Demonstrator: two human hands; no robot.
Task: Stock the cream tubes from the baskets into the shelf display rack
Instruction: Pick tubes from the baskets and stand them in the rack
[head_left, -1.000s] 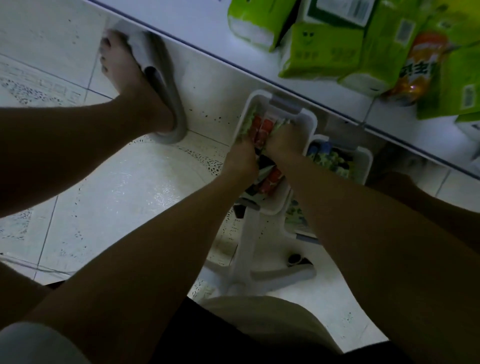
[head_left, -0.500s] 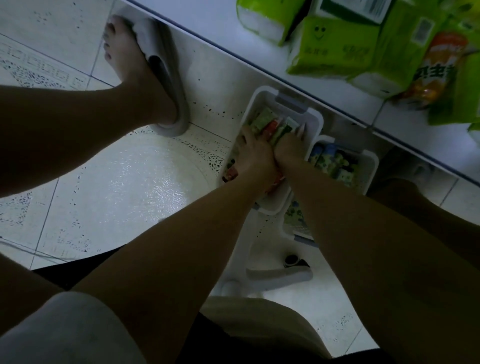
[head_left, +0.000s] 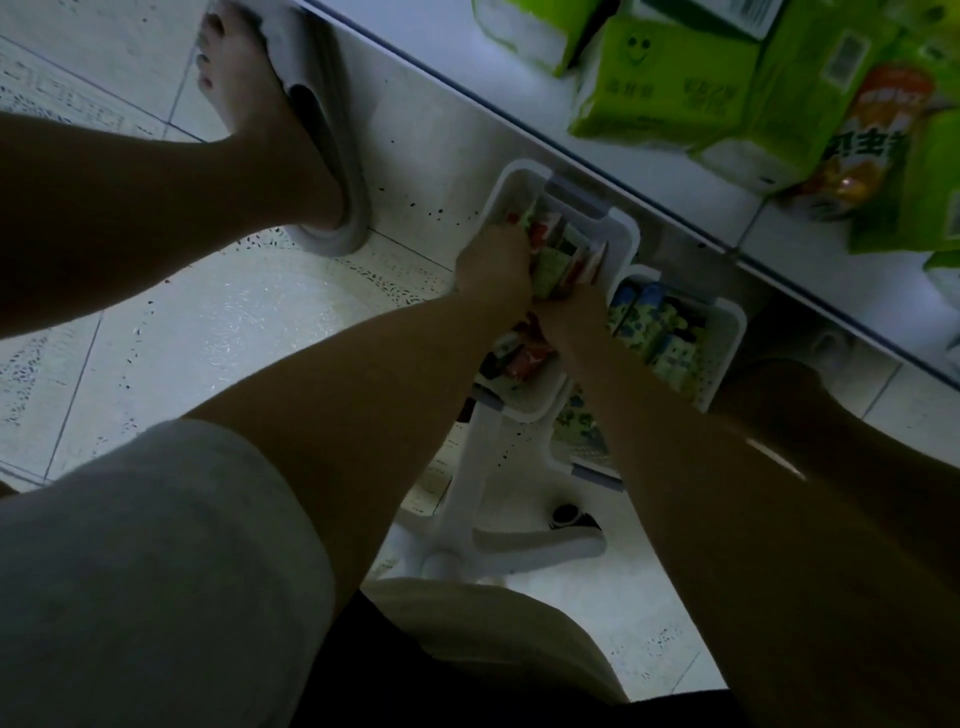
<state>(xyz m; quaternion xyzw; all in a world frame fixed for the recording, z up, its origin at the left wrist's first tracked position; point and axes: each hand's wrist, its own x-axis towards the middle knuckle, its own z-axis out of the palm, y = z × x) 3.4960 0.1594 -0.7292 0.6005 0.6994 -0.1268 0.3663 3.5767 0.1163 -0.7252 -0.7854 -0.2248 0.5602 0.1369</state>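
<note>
Both hands, left hand (head_left: 493, 265) and right hand (head_left: 574, 306), now clutch a raised bunch of cream tubes (head_left: 563, 257) inside the near basket (head_left: 511, 189), apparently gathered and ready for lifting toward the rack.

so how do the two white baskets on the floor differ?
The left basket holds red and green packs; the right basket holds blue and green ones. Both hands, left hand and right hand, are in the left basket gripping packs; nothing touches the right basket. Both are white, rectangular and side by side below the shelf edge.
</note>
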